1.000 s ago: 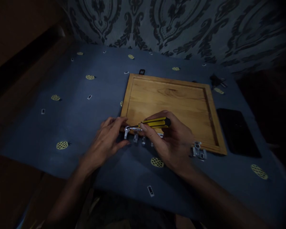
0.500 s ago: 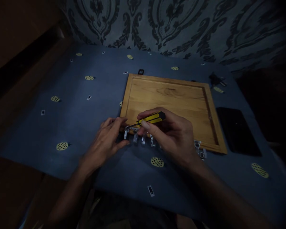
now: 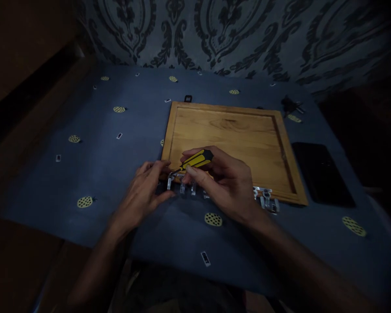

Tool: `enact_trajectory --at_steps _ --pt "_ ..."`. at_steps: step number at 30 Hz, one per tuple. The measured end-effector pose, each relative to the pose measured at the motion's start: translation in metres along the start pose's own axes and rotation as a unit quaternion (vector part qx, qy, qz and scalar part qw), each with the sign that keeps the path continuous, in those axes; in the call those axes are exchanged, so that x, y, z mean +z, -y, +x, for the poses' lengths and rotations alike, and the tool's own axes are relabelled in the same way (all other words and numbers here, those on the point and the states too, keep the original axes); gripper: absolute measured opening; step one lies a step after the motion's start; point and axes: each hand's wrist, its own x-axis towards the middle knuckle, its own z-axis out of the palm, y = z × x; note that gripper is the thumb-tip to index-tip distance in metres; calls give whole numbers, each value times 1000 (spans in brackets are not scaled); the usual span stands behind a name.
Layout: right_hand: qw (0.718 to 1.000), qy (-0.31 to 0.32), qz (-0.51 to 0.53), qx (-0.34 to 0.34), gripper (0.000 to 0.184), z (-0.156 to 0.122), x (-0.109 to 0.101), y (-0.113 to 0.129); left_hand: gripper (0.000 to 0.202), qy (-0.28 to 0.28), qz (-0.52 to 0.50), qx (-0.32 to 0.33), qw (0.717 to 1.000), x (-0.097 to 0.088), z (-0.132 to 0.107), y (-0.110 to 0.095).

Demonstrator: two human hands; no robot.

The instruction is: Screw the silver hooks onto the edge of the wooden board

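Near the frame's front left corner, my right hand (image 3: 224,180) grips a small yellow-and-black screwdriver (image 3: 197,160), its shaft slanting down to the left. The tip is at the left end of a shiny metal hook rail (image 3: 263,191), along the front edge of a wooden framed panel (image 3: 228,134). My left hand (image 3: 148,187) has its fingertips on that corner and its thumb below, around the end hook (image 3: 169,182). Whether a screw sits under the tip is too small to tell. My right hand hides the middle of the rail.
A blue tablecloth (image 3: 111,174) with a pineapple print lies under everything. A black phone (image 3: 322,174) is right of the panel. Behind the panel are a dark object with prongs (image 3: 291,105) and a small black loop (image 3: 188,98). A patterned wall covering (image 3: 211,34) stands behind.
My right hand and the screwdriver handle have shifted left, so more of the rail's right part shows. The tip stays at the left end. My left hand holds its place; the view has shifted slightly.
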Motion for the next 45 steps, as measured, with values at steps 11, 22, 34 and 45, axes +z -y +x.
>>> enact_trajectory --at_steps 11,22,34,45 --pt "991 -91 -79 -52 15 0 11 -9 53 -12 -13 6 1000 2 -2 3" --pt "991 -134 -12 0 11 -9 2 -2 57 -32 -18 20 999 4 -3 9" --pt "993 -97 -66 9 12 -12 6 -8 59 -11 20 4 1000 -1 1 5" --pt "991 -37 -115 -58 14 -5 5 0 58 -25 39 23 999 3 0 6"
